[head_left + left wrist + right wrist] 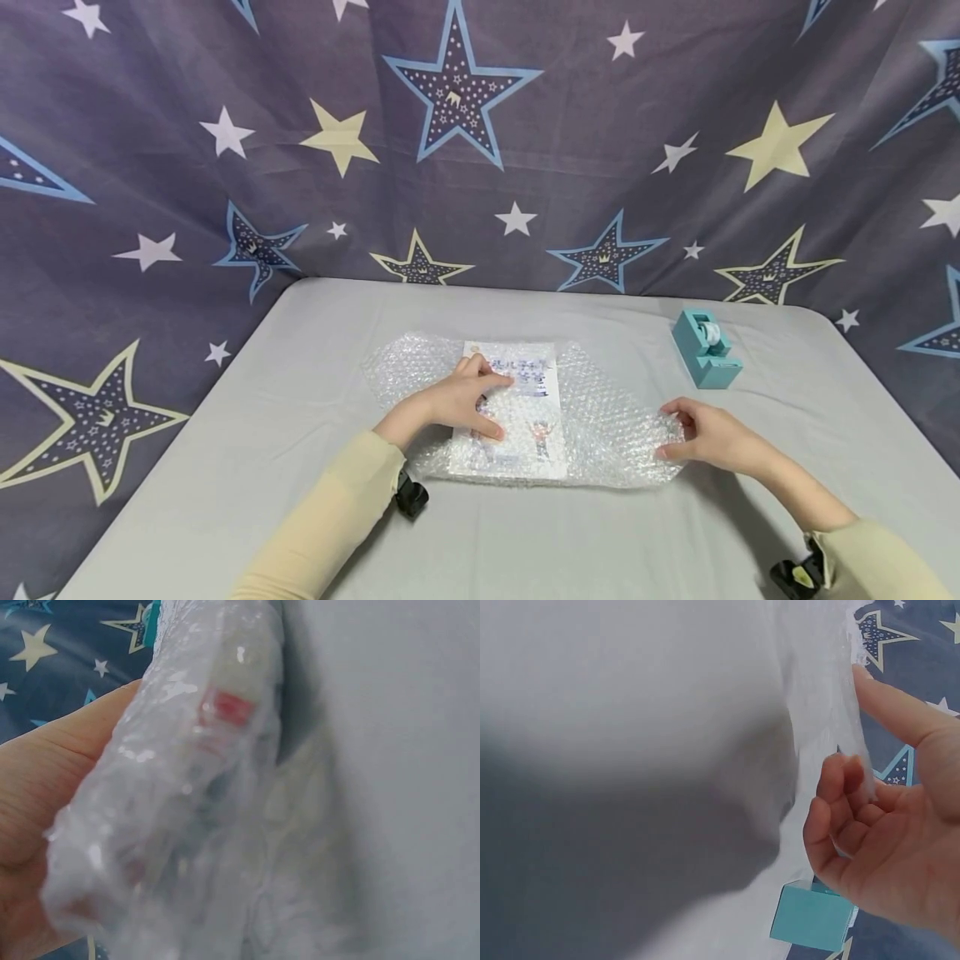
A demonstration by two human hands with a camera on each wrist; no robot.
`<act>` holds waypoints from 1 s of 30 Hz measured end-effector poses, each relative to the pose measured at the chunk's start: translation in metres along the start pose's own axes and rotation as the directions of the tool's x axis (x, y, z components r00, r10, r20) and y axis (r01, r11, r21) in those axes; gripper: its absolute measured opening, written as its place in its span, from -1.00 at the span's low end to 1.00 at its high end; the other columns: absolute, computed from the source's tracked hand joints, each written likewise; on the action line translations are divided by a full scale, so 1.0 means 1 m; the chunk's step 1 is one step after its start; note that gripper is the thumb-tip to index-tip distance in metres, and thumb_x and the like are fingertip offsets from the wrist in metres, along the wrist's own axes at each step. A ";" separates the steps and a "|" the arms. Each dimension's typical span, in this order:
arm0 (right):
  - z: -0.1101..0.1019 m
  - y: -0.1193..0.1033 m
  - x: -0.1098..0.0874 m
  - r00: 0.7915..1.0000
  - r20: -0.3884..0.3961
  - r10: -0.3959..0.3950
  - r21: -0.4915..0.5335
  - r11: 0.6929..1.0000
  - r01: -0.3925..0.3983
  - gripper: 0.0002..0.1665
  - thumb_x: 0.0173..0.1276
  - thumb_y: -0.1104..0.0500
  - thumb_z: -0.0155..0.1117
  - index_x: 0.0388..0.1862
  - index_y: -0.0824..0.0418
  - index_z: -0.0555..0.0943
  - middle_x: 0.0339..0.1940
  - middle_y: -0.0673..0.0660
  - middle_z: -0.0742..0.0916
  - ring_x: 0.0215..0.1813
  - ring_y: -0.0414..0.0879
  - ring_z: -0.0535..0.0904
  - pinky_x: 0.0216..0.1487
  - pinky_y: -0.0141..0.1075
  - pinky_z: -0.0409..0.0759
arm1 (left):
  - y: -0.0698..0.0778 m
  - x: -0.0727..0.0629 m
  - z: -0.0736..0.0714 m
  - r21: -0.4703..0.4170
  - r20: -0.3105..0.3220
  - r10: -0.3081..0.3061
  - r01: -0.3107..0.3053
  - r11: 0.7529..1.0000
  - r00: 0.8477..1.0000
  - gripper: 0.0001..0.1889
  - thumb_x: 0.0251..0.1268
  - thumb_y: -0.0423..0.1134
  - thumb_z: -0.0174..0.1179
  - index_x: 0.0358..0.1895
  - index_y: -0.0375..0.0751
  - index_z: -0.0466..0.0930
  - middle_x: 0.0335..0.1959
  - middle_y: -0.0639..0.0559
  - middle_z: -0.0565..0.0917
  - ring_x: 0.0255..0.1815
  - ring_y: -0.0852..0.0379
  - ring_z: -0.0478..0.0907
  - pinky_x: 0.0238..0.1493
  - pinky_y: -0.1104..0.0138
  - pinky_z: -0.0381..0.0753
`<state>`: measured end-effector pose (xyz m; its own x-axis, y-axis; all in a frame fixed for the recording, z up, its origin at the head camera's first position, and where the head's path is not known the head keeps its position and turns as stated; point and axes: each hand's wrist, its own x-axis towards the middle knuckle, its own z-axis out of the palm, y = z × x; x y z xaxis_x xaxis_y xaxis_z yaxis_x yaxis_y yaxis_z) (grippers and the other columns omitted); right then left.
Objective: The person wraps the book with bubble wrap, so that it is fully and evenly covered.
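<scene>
A book (551, 417) with a pale cover, blue lettering and a small figure lies on the table within clear bubble wrap (611, 437). Bubble texture shows over part of the cover, and the wrap spreads out to both sides. My left hand (457, 400) presses on the cover's left half, thumb and forefinger spread. In the left wrist view, the wrap (172, 787) bulges round the book's near edge, where a red patch shows through. Far out to the right, my right hand (712, 437) pinches the wrap's right end between thumb and fingers; the right wrist view shows that hand (900, 825) at the film's edge.
A teal tape dispenser (705, 350) with a roll of tape stands at the back right, beyond my right hand. Grey cloth covers the table (555, 542). A dark curtain with stars (517, 167) hangs behind it and along the sides.
</scene>
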<state>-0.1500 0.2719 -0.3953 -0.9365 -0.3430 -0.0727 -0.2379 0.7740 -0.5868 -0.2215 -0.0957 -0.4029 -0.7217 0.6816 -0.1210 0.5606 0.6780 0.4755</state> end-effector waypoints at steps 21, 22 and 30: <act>-0.003 -0.025 -0.003 0.990 -0.128 -0.054 0.280 0.956 0.088 -0.64 0.16 0.21 0.29 -0.07 0.30 0.48 -0.22 0.16 0.64 -0.37 -0.33 0.53 -0.40 -0.41 0.51 | -0.001 0.001 0.003 -0.005 -0.004 -0.010 0.010 1.000 1.000 -0.13 -0.14 0.13 0.35 0.34 0.01 0.22 -0.03 0.02 0.21 -0.05 0.11 0.12 -0.08 0.30 0.34; -0.002 -0.027 -0.003 0.989 -0.134 -0.062 0.298 0.949 0.100 -0.63 0.16 0.23 0.28 -0.05 0.33 0.47 -0.24 0.16 0.65 -0.38 -0.32 0.55 -0.41 -0.40 0.53 | -0.001 0.000 0.003 -0.005 -0.005 -0.010 0.010 1.000 1.000 -0.13 -0.14 0.12 0.35 0.34 0.01 0.22 -0.03 0.02 0.21 -0.05 0.11 0.11 -0.07 0.30 0.34; 0.005 -0.039 -0.002 0.969 -0.186 -0.164 0.452 0.861 0.233 -0.51 0.18 0.38 0.21 0.09 0.48 0.37 -0.18 -0.07 0.68 -0.27 -0.30 0.60 -0.31 -0.43 0.58 | 0.000 0.000 0.002 0.002 -0.013 -0.006 0.006 1.000 1.000 -0.13 -0.13 0.12 0.35 0.34 0.00 0.22 -0.03 0.01 0.21 -0.05 0.11 0.11 -0.06 0.30 0.34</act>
<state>-0.1380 0.2394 -0.3761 -0.9162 -0.3599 0.1762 -0.3064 0.3457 -0.8869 -0.2207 -0.0955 -0.4051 -0.7303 0.6738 -0.1128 0.5570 0.6828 0.4728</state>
